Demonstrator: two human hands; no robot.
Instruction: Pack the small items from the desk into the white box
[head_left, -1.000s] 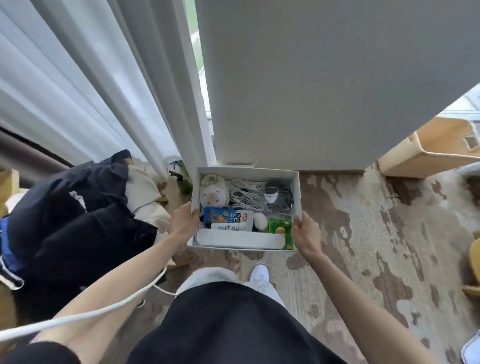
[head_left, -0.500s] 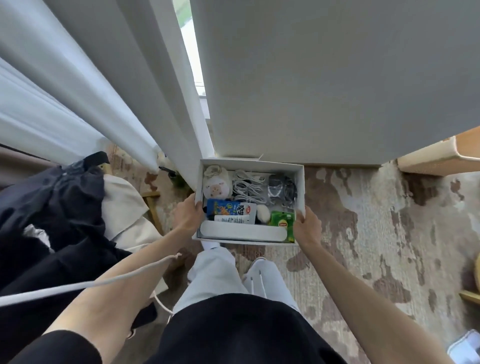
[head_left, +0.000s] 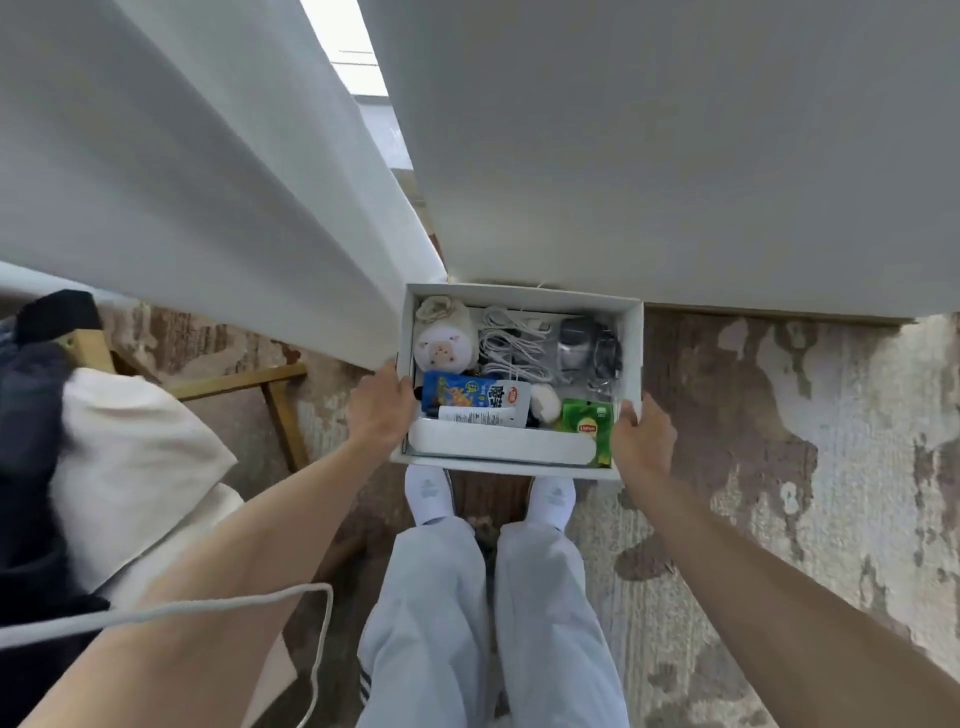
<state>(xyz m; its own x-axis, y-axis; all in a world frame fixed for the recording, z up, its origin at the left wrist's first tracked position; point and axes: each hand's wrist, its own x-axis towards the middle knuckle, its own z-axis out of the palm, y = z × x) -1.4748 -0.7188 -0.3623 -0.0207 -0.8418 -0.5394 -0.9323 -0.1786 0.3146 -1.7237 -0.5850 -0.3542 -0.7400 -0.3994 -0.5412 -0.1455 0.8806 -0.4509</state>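
The white box (head_left: 631, 353) is held out in front of me above the floor, close to the wall. My left hand (head_left: 382, 410) grips its left side and my right hand (head_left: 641, 434) grips its right side. Inside lie a small white plush toy (head_left: 445, 345), coiled white cables (head_left: 511, 348), a dark bagged item (head_left: 589, 345), a blue packet (head_left: 457, 392), a white tube (head_left: 480, 415), a small white ball (head_left: 545, 404), a green Lipton tea box (head_left: 589, 428) and a long white case (head_left: 498, 447).
A white wall (head_left: 675, 156) stands right behind the box, with a white curtain (head_left: 182, 182) to its left. Dark and cream clothes (head_left: 119, 457) lie over a wooden frame at the left. A white cable (head_left: 208, 610) crosses my left arm. My feet stand on a patterned carpet (head_left: 779, 467).
I have stepped closer to the wall with the box in both hands; the box sits lower and nearer the wall base, and the view tilted further down onto my feet.
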